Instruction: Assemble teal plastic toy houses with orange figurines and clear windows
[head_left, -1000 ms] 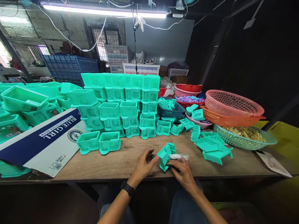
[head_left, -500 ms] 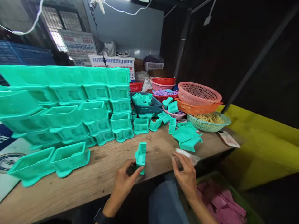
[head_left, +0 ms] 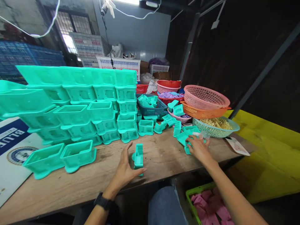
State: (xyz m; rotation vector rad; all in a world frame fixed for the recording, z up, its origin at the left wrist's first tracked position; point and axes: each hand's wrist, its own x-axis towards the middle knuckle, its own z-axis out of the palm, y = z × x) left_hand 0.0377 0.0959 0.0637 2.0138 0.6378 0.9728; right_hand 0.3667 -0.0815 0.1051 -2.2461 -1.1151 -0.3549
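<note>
Green plastic boxes [head_left: 79, 75] seem done, leaving a narrow green piece [head_left: 139, 161] by spread left fingers [head_left: 125, 151], green panels [head_left: 182, 137] under right fingers [head_left: 194, 143], grip unclear

A pink perforated basket [head_left: 199, 99] sat upon an orange basket [head_left: 199, 112]. A pale green basket [head_left: 211, 131] near them contained yellow strands [head_left: 217, 123]. Blue crates [head_left: 44, 56] stood at rear left; a white cable [head_left: 36, 36] hung above.

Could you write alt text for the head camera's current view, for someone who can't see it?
The left hand curves open beside a small green plastic part on a wooden table, while the right hand is at a pile of green pieces. Stacked green boxes stand to the left, with plastic baskets at the back right.
</note>
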